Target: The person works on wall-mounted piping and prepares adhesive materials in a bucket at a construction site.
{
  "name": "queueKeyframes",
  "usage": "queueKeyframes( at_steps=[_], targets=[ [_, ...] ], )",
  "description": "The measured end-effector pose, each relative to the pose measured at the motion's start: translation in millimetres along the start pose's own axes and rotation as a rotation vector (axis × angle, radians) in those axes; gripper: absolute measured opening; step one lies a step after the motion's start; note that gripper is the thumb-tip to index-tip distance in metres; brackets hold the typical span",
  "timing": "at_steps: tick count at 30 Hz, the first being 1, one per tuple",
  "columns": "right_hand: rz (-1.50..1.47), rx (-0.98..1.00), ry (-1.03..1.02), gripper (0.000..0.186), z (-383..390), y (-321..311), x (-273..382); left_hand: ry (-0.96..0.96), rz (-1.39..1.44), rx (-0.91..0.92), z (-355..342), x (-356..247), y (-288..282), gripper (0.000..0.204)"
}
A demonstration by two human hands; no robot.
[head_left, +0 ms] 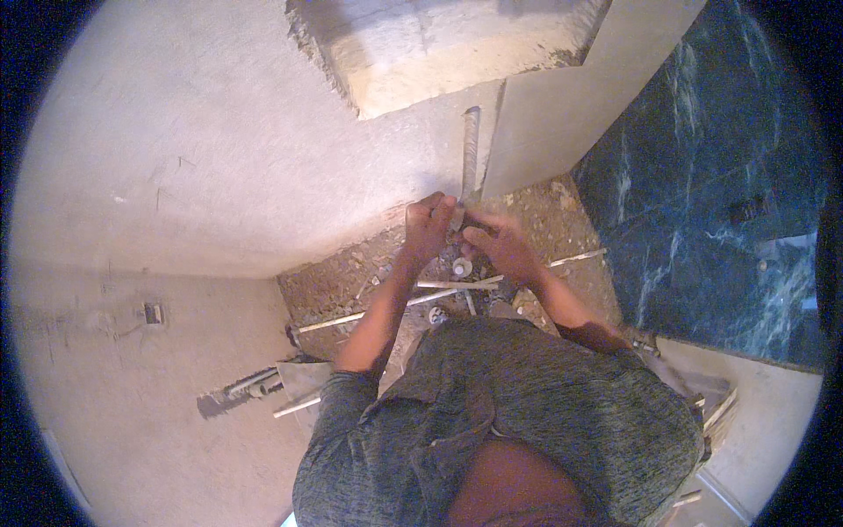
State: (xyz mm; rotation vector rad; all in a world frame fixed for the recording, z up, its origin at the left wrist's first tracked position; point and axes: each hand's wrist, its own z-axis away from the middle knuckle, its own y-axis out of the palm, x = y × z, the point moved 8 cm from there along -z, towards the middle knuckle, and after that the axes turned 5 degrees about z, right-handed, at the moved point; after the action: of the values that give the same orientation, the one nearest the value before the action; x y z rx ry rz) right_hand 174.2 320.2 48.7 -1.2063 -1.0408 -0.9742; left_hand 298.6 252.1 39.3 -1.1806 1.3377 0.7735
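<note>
Nearest the camera, a dark grey shirt (544,378) fills the lower middle, with both forearms reaching away from it toward the plastered wall (228,158). The grey pipe (471,149) stands roughly upright in a channel at that wall, and both hands meet at its lower end. Fingers of the left hand (428,230) are curled, seemingly pinching a small pale piece (457,218) there; the right hand (500,244) comes in from the other side with bent fingers, though I cannot tell whether they grip anything.

By the look of it, the step in hand is fitting or adjusting something at the pipe's lower end. The next move likely calls for one hand steadying that end while the other turns or presses the piece into line.

Just below the hands is a white ring-like part (462,266); whether it joins the pipe is unclear. Further out, white strips (329,323) cross the rubble-covered floor (334,285), and dark blue marbled tiles (680,193) cover the wall to the right.

Fingers hide the actual contact, and blur softens the right hand. The torso blocks much of the floor, and the recess (465,70) above is cut off by the top edge.
</note>
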Motion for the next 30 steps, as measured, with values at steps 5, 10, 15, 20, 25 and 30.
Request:
queueKeyframes(
  at_steps=[5, 10, 15, 20, 25, 30],
  targets=[
    [0.384, -0.067, -0.135, 0.028, 16, 7, 28, 0.019, 0.103, -0.043, 23, 0, -10, 0.038],
    [0.574, -0.039, -0.272, 0.026, 26, 24, 63, -0.031, 0.187, -0.137, 42, 15, -24, 0.037],
    [0.672, 0.079, -0.541, 0.026, 31, 41, 61, 0.143, 0.076, -0.129, 48, -6, -34, 0.041],
    [0.498, 0.15, -0.405, 0.035, 29, 42, 60, 0.025, 0.08, -0.19, 56, -15, -37, 0.045],
    [-0.489, 0.376, 0.415, 0.041, 34, 57, 5, 0.046, -0.072, -0.152, 55, 9, -36, 0.05],
    [0.036, 0.264, -0.053, 0.036, 23, 53, 21, 0.012, -0.019, -0.133, 50, -15, -39, 0.054]
  ],
)
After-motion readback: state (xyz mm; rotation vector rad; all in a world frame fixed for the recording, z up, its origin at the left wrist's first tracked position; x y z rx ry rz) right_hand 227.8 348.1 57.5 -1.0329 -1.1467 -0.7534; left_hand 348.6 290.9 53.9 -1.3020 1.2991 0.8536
